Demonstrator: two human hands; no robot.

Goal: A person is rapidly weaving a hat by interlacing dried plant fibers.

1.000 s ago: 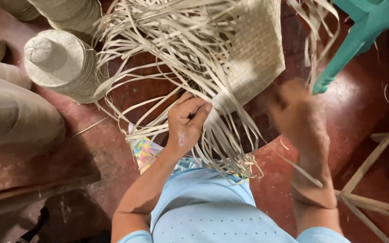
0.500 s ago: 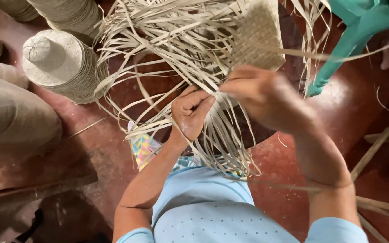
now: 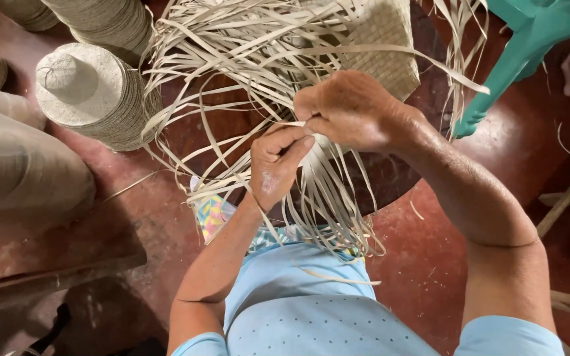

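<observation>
You've got a woven panel (image 3: 380, 46) finished at the top, resting over the dark round surface (image 3: 390, 178), but most palm strips (image 3: 245, 59) fan out loose, so plenty is left to plait. Your left hand (image 3: 275, 165) pinches strips, curled nearly closed; your right hand (image 3: 351, 109) is clenched on the bundle just above it.

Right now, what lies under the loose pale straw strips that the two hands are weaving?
Under the loose pale straw strips shows a dark round wooden surface. The left hand and right hand cover the strips' meeting point.
</observation>
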